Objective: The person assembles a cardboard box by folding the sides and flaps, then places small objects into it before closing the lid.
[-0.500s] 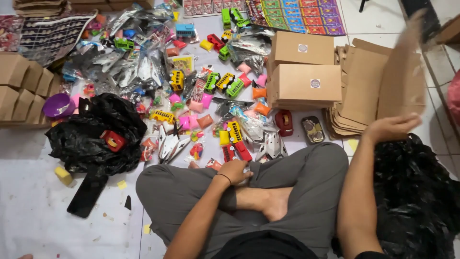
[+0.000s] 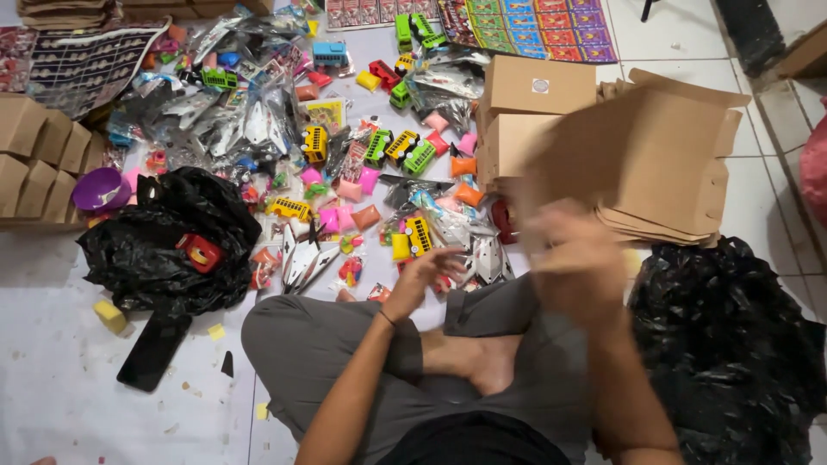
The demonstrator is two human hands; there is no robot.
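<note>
We see a white tiled floor (image 2: 60, 379) carrying a dense spread of small toy vehicles (image 2: 401, 148) and clear packets (image 2: 258, 120). Directly on it also lie two black plastic bags (image 2: 159, 250), a dark phone (image 2: 153, 351), folded cardboard boxes (image 2: 538, 86) and printed sheets (image 2: 525, 26).

left hand (image 2: 426, 274): fingers curled, reaching forward | right hand (image 2: 573, 258): raised, motion-blurred
</note>
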